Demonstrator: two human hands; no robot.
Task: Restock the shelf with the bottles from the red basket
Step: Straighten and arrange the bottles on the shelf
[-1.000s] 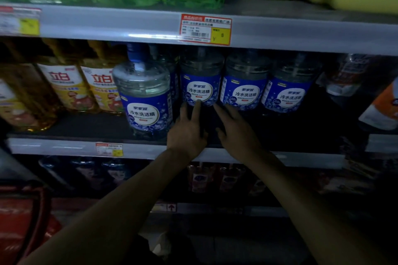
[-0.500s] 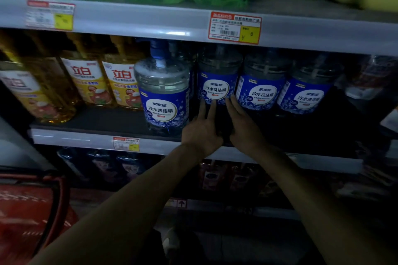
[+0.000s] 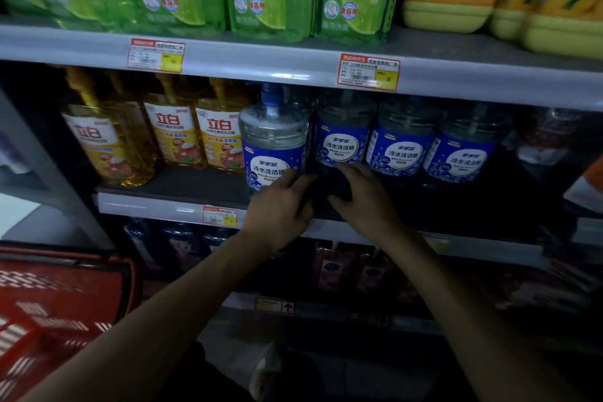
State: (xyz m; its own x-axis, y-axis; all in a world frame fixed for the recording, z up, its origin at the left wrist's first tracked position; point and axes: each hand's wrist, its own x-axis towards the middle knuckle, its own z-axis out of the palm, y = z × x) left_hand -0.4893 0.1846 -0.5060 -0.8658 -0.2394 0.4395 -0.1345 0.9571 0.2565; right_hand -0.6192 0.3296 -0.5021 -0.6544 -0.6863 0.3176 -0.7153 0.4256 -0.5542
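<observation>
Fingers (image 3: 295, 177) loose, gripping nothing, left hand (image 3: 279, 209) and right hand (image 3: 367, 202) reach mid-frame bottles (image 3: 274, 140); a level push should seat them upright.

Two bare, slender forearms (image 3: 182, 297)

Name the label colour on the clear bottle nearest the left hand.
The label is blue with a white oval; head view.

The dark shelf board (image 3: 483, 202) has bare room in front of three clear plastic bottles with blue labels (image 3: 404, 150). A fourth blue-label bottle (image 3: 274, 143) stands forward, blocking the left. A grey shelf rail (image 3: 261, 67) hangs close above.
</observation>
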